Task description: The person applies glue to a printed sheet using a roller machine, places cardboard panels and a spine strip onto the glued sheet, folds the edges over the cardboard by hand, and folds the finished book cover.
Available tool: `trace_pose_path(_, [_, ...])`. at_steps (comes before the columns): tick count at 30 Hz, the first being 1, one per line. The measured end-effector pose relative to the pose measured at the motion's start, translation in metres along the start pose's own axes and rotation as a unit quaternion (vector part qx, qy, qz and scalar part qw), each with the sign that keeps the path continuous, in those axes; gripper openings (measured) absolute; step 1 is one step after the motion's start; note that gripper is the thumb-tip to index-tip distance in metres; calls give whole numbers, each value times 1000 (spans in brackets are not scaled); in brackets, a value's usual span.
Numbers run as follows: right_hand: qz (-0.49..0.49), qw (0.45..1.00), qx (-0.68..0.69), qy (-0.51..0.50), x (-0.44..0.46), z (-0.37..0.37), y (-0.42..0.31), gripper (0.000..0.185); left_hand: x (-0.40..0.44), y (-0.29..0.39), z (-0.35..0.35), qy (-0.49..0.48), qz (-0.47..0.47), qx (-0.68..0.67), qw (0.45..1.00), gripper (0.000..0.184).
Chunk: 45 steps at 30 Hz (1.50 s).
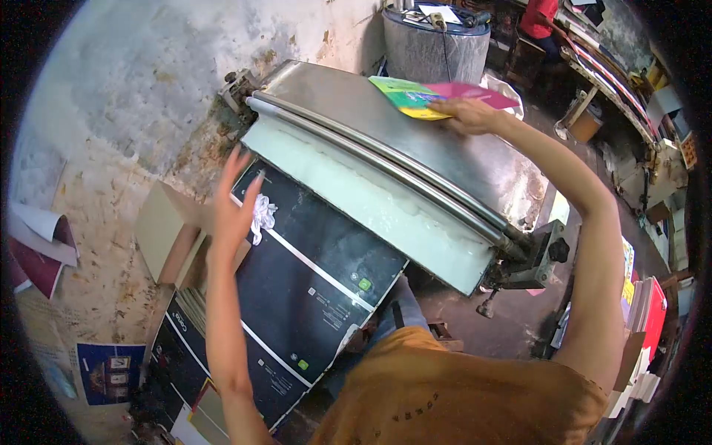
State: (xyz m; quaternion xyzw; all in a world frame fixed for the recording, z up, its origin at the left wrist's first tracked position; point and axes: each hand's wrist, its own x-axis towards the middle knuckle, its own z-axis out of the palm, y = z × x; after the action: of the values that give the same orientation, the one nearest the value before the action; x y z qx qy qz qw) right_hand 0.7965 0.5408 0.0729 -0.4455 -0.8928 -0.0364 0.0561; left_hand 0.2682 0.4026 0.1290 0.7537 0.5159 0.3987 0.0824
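A printed paper cover in green, yellow and magenta (415, 100) is pinched in my right hand (471, 117), above the metal top (334, 100) of a roller machine. My left hand (236, 204) is raised, fingers apart and holding nothing, slightly blurred by motion. Near its fingertips lies a crumpled white cloth (263, 213) on a black printed board surface (311, 237) with white strips. Between my hands run the long metal rollers (386, 167), with a pale greenish-white plate (371, 208) in front of them.
An open cardboard box (169, 230) stands by the left wall. A large drum (434, 48) is behind the machine. Stacked booklets (649, 315) stand to my right. Farther back, a person in a red shirt (538, 18) is beside a long bench (608, 81).
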Motion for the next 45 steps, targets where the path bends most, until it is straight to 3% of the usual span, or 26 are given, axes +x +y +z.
trace_pose_path(1, [0, 1000, 1, 1, -8, 2, -11, 59, -37, -9, -21, -14, -68, 9, 998, 64])
trace_pose_path(2, [-1, 1000, 1, -1, -11, 2, -17, 64, -77, -33, -39, -9, -75, 34, 997, 65])
trace_pose_path(3, [18, 997, 64, -44, -2, -2, -9, 88, -113, -37, -60, -29, -160, 12, 987, 66])
trace_pose_path(6, [230, 935, 261, -73, 23, -9, 5, 83, -186, -28, -108, -48, -309, 19, 950, 55])
trace_pose_path(10, [167, 950, 259, -54, 46, -15, 14, 76, -255, -31, -159, -21, -321, -3, 947, 47])
trace_pose_path(12, [86, 983, 159, -35, 42, -13, 9, 72, -285, -25, -172, -1, -338, -3, 941, 45])
trace_pose_path(16, [83, 994, -20, 62, 26, 21, -15, 86, -328, -9, -176, 44, -405, -16, 913, 42])
trace_pose_path(17, [136, 990, 1, -49, 22, 17, -26, 86, -336, -5, -174, 54, -427, -17, 903, 41])
trace_pose_path(20, [177, 979, 76, -70, 22, 18, -29, 90, -365, -6, -164, 55, -431, -6, 901, 40])
trace_pose_path(24, [55, 989, 51, -130, 6, -6, -39, 91, -383, 11, -160, 15, -460, 11, 888, 42])
trace_pose_path(25, [9, 996, 15, -83, -4, -6, -41, 85, -393, 8, -161, 17, -476, -3, 879, 42])
trace_pose_path(28, [-16, 994, 104, -37, -6, 10, -7, 70, -417, -8, -161, 30, -483, -24, 875, 41])
trace_pose_path(30, [241, 966, 58, -77, 14, -31, 13, 38, -421, -16, -158, 38, -464, -37, 884, 43])
trace_pose_path(31, [267, 961, -63, -12, 7, -55, 67, 39, -427, -13, -158, 39, -459, -41, 886, 44])
trace_pose_path(33, [356, 886, -278, 105, -6, -100, 174, 43, -403, 19, -158, 28, -468, -37, 883, 35])
trace_pose_path(34, [390, 858, -267, 203, -11, -132, 174, 51, -387, 32, -151, 35, -465, -38, 884, 31])
trace_pose_path(36, [347, 856, -252, 288, -10, -184, 114, 67, -387, 43, -156, 13, -483, -18, 875, 39])
trace_pose_path(37, [242, 872, -268, 331, -9, -184, 133, 69, -392, 44, -155, 1, -476, 3, 879, 41])
trace_pose_path(38, [202, 874, -278, 342, -4, -187, 140, 72, -396, 42, -154, -12, -466, 24, 884, 42])
trace_pose_path(40, [310, 888, -237, 243, 7, -197, 86, 71, -404, 32, -148, 0, -487, -22, 873, 45])
trace_pose_path(42, [91, 904, -181, 377, 18, -174, 82, 70, -401, 33, -144, -15, -496, -40, 868, 44])
trace_pose_path(44, [12, 910, -143, 389, 28, -148, 68, 69, -391, 42, -140, -19, -496, -28, 867, 45])
trace_pose_path(45, [118, 919, -123, 355, 36, -136, 54, 54, -385, 47, -140, -23, -494, -18, 869, 47])
